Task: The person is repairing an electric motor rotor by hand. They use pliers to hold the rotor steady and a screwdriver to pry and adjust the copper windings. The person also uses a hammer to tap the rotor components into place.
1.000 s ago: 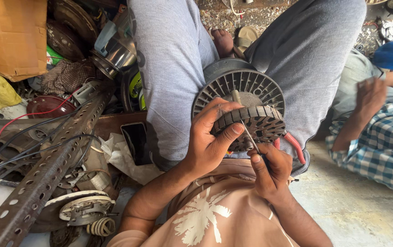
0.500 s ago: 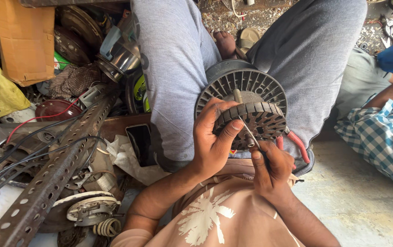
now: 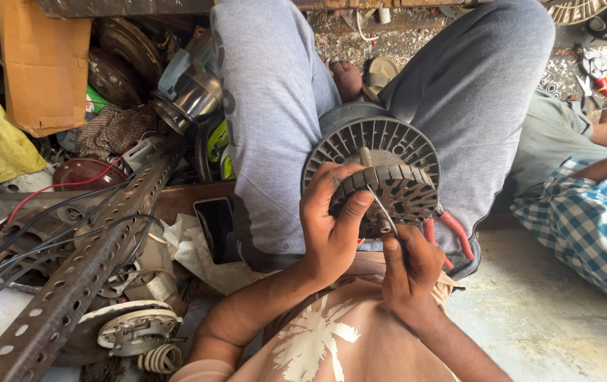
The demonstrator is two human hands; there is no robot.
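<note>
Hands hardly moved since earlier frame; neighbour's arm at right has shifted. Left hand (image 3: 331,226) clamped on slotted fan motor core (image 3: 381,173), resting on lap between grey-trousered knees. Right hand (image 3: 408,272) closed around thin metal tool (image 3: 382,209), tip touching core. Red-handled pliers (image 3: 452,233) just beside.

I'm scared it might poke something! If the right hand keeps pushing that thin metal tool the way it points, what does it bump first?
The right hand aims its thin metal tool up-left, so it would probably first meet the round grey slotted motor part, close beside the left hand's thumb. Depth is unclear.
</note>
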